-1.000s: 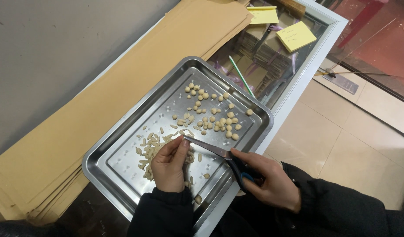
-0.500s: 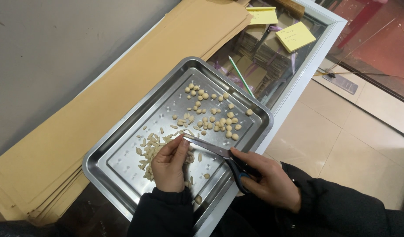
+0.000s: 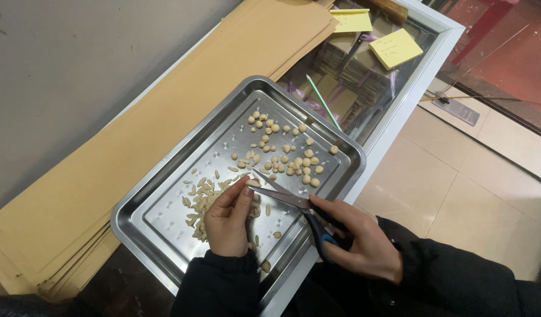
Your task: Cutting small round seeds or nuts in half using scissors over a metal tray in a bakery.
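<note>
Right hand (image 3: pixel 361 246) is closed around the handles of the scissors (image 3: pixel 294 202), fingers through or against the dark loops; blades are parted, tips pointing toward the left fingertips. Left hand (image 3: pixel 226 220) is pinched, thumb and forefinger gripping 1 small pale piece (image 3: pixel 251 183) right at the blade opening, the other fingers curled over the cut slivers (image 3: pixel 203 196).

Risks, as judged:
1. Blade tips stand just beside the left fingertips. A cut made too close could nick the thumb or forefinger.
2. The piece is small and rounded; a loose pinch could let it spring away when the blades shut, out of the tray (image 3: pixel 159 226).
3. The tray's near corner overhangs the white edge of the case (image 3: pixel 400 100). Pressure from the left wrist could tip it and spill the contents.
4. Loose fragments lie along the near rim; a sleeve could sweep them off.

Further out, whole round pieces (image 3: pixel 288 152) lie scattered in the tray's far half, apart from the slivers. Beyond, a green stick (image 3: pixel 323 103) lies on the glass top, 2 yellow note pads (image 3: pixel 394 47) past it. A stack of brown paper (image 3: pixel 106 176) runs along the tray's left side, under its rim.
</note>
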